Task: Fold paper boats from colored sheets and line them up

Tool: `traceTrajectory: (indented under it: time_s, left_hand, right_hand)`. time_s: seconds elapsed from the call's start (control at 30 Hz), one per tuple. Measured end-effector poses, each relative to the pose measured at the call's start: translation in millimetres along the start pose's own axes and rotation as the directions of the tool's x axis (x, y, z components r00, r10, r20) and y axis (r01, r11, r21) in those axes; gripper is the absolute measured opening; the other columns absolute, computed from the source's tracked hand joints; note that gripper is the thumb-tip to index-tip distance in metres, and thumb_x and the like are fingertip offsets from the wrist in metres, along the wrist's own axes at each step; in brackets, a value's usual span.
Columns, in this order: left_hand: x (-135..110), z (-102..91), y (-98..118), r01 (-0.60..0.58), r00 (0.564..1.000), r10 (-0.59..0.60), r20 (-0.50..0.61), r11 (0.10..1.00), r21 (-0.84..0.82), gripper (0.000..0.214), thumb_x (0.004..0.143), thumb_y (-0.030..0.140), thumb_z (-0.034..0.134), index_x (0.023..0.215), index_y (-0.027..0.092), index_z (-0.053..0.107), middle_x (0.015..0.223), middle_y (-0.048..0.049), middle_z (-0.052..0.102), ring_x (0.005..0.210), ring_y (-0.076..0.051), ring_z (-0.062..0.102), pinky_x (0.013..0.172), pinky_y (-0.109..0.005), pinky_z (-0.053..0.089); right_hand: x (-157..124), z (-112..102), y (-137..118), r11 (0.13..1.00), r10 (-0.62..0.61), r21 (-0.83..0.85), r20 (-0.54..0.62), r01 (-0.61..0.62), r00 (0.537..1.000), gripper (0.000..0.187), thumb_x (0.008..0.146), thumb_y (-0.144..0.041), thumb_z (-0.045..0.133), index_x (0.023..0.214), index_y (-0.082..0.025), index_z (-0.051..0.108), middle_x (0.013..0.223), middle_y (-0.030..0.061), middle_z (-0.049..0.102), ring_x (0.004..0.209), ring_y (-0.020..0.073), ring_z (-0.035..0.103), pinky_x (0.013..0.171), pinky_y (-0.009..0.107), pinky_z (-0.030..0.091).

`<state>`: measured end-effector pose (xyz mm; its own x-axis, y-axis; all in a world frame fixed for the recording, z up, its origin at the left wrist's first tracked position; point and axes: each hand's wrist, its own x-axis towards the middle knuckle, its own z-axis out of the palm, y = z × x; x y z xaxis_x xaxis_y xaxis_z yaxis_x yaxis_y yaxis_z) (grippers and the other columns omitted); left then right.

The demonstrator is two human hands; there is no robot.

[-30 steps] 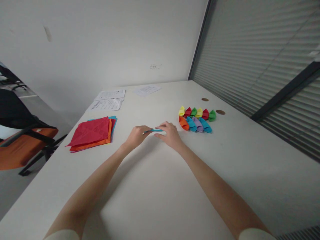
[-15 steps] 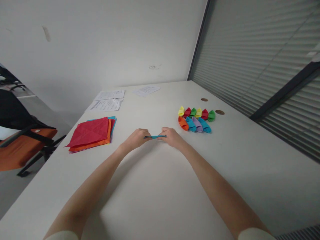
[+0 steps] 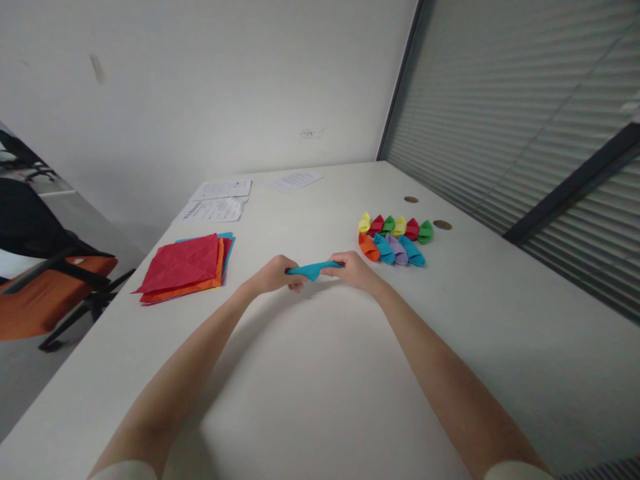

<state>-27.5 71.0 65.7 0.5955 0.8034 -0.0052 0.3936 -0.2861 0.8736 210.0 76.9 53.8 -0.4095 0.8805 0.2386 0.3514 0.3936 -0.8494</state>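
Observation:
A folded teal paper piece [image 3: 314,269] hangs just above the white table [image 3: 310,387], stretched between both hands. My left hand [image 3: 273,275] pinches its left end with curled fingers. My right hand [image 3: 354,268] grips its right end, fingers closed. To the right, several finished folded paper shapes [image 3: 395,239] lie in two rows, in yellow, red, green, orange, teal and purple. A stack of flat coloured paper sheets [image 3: 186,265], red on top, lies to the left.
Printed white pages [image 3: 216,203] and another sheet [image 3: 295,180] lie at the far end of the table. Two round cable holes [image 3: 442,225] sit near the blinds [image 3: 525,133] on the right. An orange-seated office chair [image 3: 45,293] stands left of the table.
Both hands have lifted the teal piece slightly off the table and turned it, so more of its face now shows. The right hand went from flat pressing to gripping.

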Motion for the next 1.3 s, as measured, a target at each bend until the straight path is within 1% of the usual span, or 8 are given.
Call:
traceTrajectory:
  time_s: [0.37, 0.53, 0.63, 0.8, 0.93, 1.03, 1.13, 1.3]
  left_hand:
    - [-2, -2.1, 4, 0.007, 0.998, 0.005, 0.069, 0.986, -0.164, 0.030, 0.078, 0.043, 0.070, 0.075, 0.014, 0.074, 0.069, -0.0097, 0.074, 0.057, -0.017, 0.070, 0.057, -0.025, 0.057]
    - [-4, -9.1, 4, -0.112, 0.991, 0.112, -0.073, 0.994, -0.003, 0.032, 0.085, 0.042, 0.062, 0.077, 0.014, 0.076, 0.070, -0.0088, 0.075, 0.062, -0.017, 0.071, 0.061, -0.025, 0.058]
    - [-4, -11.7, 0, -0.240, 0.942, 0.286, -0.177, 0.941, 0.239, 0.027, 0.089, 0.035, 0.058, 0.091, 0.014, 0.075, 0.076, -0.0076, 0.075, 0.067, -0.016, 0.071, 0.067, -0.024, 0.056]
    - [-6, -15.7, -8, -0.340, 0.800, 0.576, -0.171, 0.668, 0.662, 0.029, 0.094, 0.025, 0.050, 0.114, 0.016, 0.069, 0.088, -0.0100, 0.075, 0.075, -0.016, 0.070, 0.071, -0.026, 0.053]
    - [-8, -12.7, -5, -0.308, 0.791, 0.594, -0.147, 0.594, 0.743, 0.030, 0.094, 0.025, 0.050, 0.116, 0.017, 0.068, 0.095, -0.0123, 0.074, 0.075, -0.017, 0.068, 0.072, -0.029, 0.053]
    - [-7, -6.0, 5, -0.259, 0.847, 0.473, -0.242, 0.766, 0.589, 0.038, 0.087, 0.033, 0.061, 0.121, 0.017, 0.065, 0.100, -0.0122, 0.074, 0.077, -0.018, 0.069, 0.075, -0.031, 0.054]
    - [-3, 0.4, 12, -0.138, 0.905, 0.170, -0.391, 0.984, 0.109, 0.058, 0.079, 0.045, 0.069, 0.126, 0.012, 0.060, 0.094, -0.0128, 0.074, 0.069, -0.018, 0.070, 0.066, -0.030, 0.056]
    - [6, 5.0, 9, -0.043, 0.901, -0.112, -0.418, 0.938, -0.345, 0.047, 0.065, 0.046, 0.078, 0.088, 0.006, 0.071, 0.069, -0.0104, 0.072, 0.063, -0.019, 0.068, 0.058, -0.029, 0.056]
  right_hand:
    - [0, -12, -2, 0.993, 0.072, 0.095, 0.046, -0.076, 0.996, 0.042, 0.068, -0.054, 0.073, 0.055, -0.017, 0.060, 0.051, -0.0022, 0.054, 0.048, 0.0094, 0.043, 0.047, 0.023, 0.029]
    - [0, -18, -9, 0.994, -0.107, 0.022, -0.089, 0.110, 0.990, 0.036, 0.072, -0.051, 0.073, 0.060, -0.018, 0.071, 0.058, -0.0007, 0.055, 0.055, 0.0106, 0.045, 0.052, 0.025, 0.033]
    - [0, -20, -12, 0.989, -0.136, 0.043, -0.135, 0.143, 0.981, 0.029, 0.072, -0.047, 0.074, 0.080, -0.019, 0.077, 0.068, 0.0019, 0.061, 0.061, 0.0122, 0.051, 0.057, 0.026, 0.038]
    - [1, -13, -12, 0.931, 0.116, 0.362, -0.180, -0.044, 0.977, 0.053, 0.066, -0.048, 0.078, 0.109, -0.018, 0.071, 0.074, 0.0028, 0.067, 0.066, 0.0139, 0.060, 0.057, 0.025, 0.044]
    - [5, -6, -8, 0.824, 0.323, 0.535, -0.175, -0.186, 0.930, 0.049, 0.062, -0.052, 0.078, 0.093, -0.015, 0.070, 0.066, 0.0035, 0.066, 0.059, 0.0133, 0.062, 0.050, 0.023, 0.042]
    - [8, -4, -7, 0.852, 0.311, 0.502, -0.260, -0.147, 0.914, 0.044, 0.055, -0.047, 0.083, 0.082, -0.015, 0.069, 0.058, 0.0008, 0.063, 0.052, 0.0120, 0.058, 0.046, 0.023, 0.040]
    - [9, -3, -10, 0.907, 0.223, 0.418, -0.363, -0.056, 0.905, 0.038, 0.057, -0.046, 0.080, 0.077, -0.016, 0.068, 0.054, -0.0008, 0.060, 0.051, 0.0126, 0.058, 0.047, 0.024, 0.042]
    - [7, 4, -17, 0.900, 0.152, 0.435, -0.357, 0.020, 0.922, 0.036, 0.059, -0.043, 0.080, 0.082, -0.018, 0.066, 0.061, -0.0008, 0.064, 0.058, 0.0135, 0.061, 0.053, 0.025, 0.047]
